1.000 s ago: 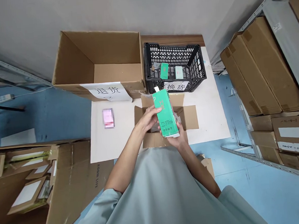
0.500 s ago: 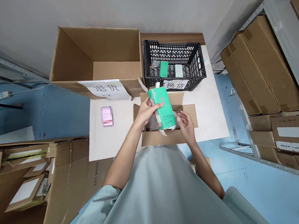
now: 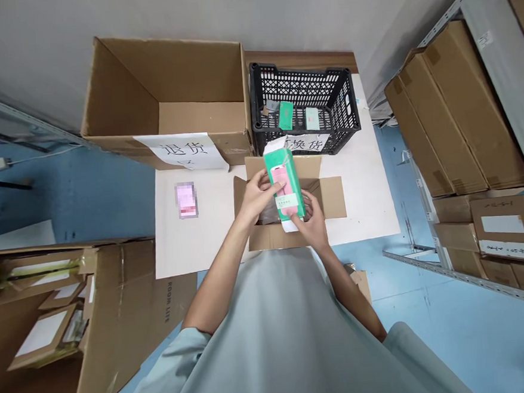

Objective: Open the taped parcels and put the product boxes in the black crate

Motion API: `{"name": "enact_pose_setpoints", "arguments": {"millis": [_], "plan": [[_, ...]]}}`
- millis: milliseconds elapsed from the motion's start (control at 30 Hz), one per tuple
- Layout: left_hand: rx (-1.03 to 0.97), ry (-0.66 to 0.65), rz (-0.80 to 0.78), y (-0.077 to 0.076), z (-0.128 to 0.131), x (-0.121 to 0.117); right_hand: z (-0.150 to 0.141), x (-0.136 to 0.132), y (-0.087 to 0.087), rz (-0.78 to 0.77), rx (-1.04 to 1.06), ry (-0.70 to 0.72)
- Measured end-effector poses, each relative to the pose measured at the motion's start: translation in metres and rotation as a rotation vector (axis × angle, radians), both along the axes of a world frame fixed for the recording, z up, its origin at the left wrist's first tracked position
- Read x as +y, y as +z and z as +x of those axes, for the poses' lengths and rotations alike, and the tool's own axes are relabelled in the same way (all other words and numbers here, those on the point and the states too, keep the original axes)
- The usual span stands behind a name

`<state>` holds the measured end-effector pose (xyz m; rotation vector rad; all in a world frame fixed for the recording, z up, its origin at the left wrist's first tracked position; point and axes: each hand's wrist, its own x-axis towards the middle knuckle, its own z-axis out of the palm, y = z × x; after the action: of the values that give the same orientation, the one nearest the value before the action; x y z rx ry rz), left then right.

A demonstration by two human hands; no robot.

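A green product box (image 3: 292, 173) with a pink picture on its side is tilted above an open cardboard carton (image 3: 271, 239). Its top and bottom white flaps stick out. My left hand (image 3: 260, 195) is closed on the box's left side, thumb across the pink panel. From the lower right, my right hand (image 3: 312, 220) grips the box's lower end, thumb on its front. Some clear wrapping (image 3: 269, 212) shows inside the carton, partly hidden by the hands and the box.
A large open cardboard box (image 3: 202, 117) with a paper sign stands at the back left. Beside it, a black plastic crate (image 3: 302, 89) holds several small packs. A blurred pink item (image 3: 186, 200) lies on the white table (image 3: 361, 207). Shelving with cartons (image 3: 506, 227) stands to the right.
The green box has been turned so its pink-pictured side faces up instead of the plain green one. My right hand, before at its edge with fingers loose, now grips its lower end.
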<state>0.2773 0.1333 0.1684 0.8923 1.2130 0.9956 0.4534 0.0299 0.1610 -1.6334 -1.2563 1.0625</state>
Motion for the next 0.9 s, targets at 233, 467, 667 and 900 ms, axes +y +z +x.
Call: {"name": "enact_pose_setpoints", "arguments": {"millis": [233,467,667,900], "plan": [[-0.303,-0.063,-0.158,-0.012,-0.012,-0.018,0.013,-0.002,-0.001,-0.269,0.663,-0.012],[-0.407,-0.179,-0.161,0.003,-0.006,-0.027,-0.001,-0.018,0.005,-0.401,0.833,-0.023],[-0.393,-0.194,-0.154,0.01,-0.002,-0.026,0.005,-0.028,-0.003,-0.426,0.933,-0.061],[-0.407,-0.19,-0.166,0.017,0.003,-0.03,0.007,-0.03,-0.008,-0.387,1.171,-0.136]]}}
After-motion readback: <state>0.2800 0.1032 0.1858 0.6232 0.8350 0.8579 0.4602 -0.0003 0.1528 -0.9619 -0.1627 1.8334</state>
